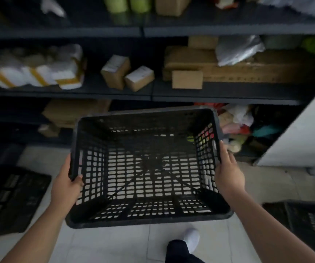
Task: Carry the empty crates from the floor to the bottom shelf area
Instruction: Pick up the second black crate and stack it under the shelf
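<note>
An empty black lattice crate [147, 223] hangs in the air in front of me, level, above the pale tiled floor. My left hand [65, 185] grips its left rim, with the thumb hooked inside. My right hand [228, 171] holds the right rim in the same way. The crate's far edge reaches toward the dark bottom shelf opening [153, 105]. Another black crate [12, 198] lies on the floor at the left. At the lower right a further black crate [310, 224] stands on the floor, partly cut off by the frame.
Dark metal shelving [153, 93] fills the background with cardboard boxes and white parcels. Brown boxes [71, 112] sit at the bottom left, mixed colourful goods [242, 130] at the bottom right. A white panel [300, 137] stands at right. My shoe [191, 240] is below the crate.
</note>
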Demonstrator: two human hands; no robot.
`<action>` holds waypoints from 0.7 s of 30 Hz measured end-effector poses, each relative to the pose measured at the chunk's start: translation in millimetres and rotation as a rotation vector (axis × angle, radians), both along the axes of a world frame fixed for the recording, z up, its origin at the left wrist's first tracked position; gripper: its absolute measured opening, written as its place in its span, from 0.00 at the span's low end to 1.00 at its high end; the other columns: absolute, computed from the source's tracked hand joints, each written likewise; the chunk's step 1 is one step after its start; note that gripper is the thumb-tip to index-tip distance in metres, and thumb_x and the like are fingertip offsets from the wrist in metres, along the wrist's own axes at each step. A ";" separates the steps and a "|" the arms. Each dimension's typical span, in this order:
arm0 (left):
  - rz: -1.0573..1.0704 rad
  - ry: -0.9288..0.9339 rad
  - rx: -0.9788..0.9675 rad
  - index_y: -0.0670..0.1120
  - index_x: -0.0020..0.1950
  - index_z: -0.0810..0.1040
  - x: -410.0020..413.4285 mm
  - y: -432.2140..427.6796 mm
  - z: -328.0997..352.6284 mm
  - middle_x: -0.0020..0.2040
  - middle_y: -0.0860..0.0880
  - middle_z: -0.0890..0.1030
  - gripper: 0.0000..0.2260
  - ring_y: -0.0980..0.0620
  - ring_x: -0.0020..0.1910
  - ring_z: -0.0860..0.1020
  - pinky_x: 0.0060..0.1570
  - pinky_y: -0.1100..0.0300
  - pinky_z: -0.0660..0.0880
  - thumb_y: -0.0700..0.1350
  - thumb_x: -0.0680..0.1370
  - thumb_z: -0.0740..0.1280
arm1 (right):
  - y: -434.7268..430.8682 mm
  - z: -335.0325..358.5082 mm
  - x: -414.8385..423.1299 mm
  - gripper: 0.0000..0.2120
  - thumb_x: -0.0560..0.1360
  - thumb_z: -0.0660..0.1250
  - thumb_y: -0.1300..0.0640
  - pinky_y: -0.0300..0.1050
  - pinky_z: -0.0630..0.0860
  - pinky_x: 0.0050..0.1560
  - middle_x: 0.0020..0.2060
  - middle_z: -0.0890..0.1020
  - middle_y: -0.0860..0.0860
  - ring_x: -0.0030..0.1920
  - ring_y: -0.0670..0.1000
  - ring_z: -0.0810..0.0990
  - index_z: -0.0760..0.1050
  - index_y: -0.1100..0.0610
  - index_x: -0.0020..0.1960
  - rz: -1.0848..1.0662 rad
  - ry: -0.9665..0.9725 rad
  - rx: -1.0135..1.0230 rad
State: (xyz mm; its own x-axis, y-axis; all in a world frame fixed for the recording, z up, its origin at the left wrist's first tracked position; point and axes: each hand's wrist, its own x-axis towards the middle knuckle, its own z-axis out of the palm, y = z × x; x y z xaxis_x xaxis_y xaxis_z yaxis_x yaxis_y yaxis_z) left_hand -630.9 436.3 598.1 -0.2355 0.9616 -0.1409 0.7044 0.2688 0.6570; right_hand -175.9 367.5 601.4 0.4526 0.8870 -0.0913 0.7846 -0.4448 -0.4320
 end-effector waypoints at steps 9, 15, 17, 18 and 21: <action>0.450 -0.048 0.104 0.71 0.76 0.59 -258.3 -147.9 57.8 0.55 0.45 0.84 0.39 0.42 0.50 0.81 0.50 0.50 0.75 0.35 0.77 0.67 | 50.5 63.1 -272.7 0.33 0.79 0.59 0.60 0.49 0.73 0.38 0.69 0.71 0.58 0.56 0.61 0.77 0.48 0.47 0.79 0.426 -0.044 0.066; 0.647 0.026 0.128 0.66 0.77 0.61 -388.4 -215.6 83.2 0.58 0.45 0.83 0.35 0.39 0.53 0.81 0.49 0.48 0.73 0.37 0.76 0.66 | 76.6 78.7 -440.5 0.31 0.79 0.59 0.60 0.49 0.72 0.40 0.66 0.72 0.57 0.55 0.61 0.78 0.50 0.48 0.78 0.674 0.008 0.142; 0.721 0.024 0.134 0.66 0.76 0.62 -420.7 -229.1 84.8 0.58 0.46 0.83 0.37 0.39 0.52 0.81 0.48 0.47 0.74 0.35 0.76 0.66 | 92.3 79.6 -488.2 0.31 0.79 0.59 0.59 0.47 0.70 0.38 0.65 0.73 0.56 0.51 0.59 0.78 0.50 0.46 0.78 0.748 0.029 0.147; 0.751 0.020 0.141 0.69 0.76 0.62 -435.6 -233.2 84.0 0.56 0.48 0.83 0.38 0.40 0.50 0.81 0.46 0.48 0.75 0.35 0.75 0.66 | 102.2 79.4 -511.9 0.31 0.79 0.59 0.59 0.47 0.71 0.37 0.64 0.74 0.56 0.48 0.57 0.78 0.49 0.46 0.78 0.783 0.040 0.153; 0.838 0.012 0.183 0.82 0.67 0.60 -479.1 -232.9 76.1 0.50 0.58 0.82 0.43 0.49 0.44 0.82 0.40 0.54 0.75 0.34 0.74 0.67 | 140.4 76.2 -584.9 0.32 0.79 0.59 0.59 0.47 0.72 0.38 0.60 0.76 0.56 0.47 0.56 0.78 0.51 0.46 0.78 0.886 0.061 0.185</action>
State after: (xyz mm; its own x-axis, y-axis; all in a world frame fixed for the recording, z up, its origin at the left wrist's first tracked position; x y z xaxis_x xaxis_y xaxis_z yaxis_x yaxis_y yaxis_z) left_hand -1110.0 203.4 674.2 -0.8788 0.4771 0.0066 0.3281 0.5941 0.7344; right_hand -760.8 508.0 677.5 -0.4032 0.9111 0.0856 0.7799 0.3911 -0.4886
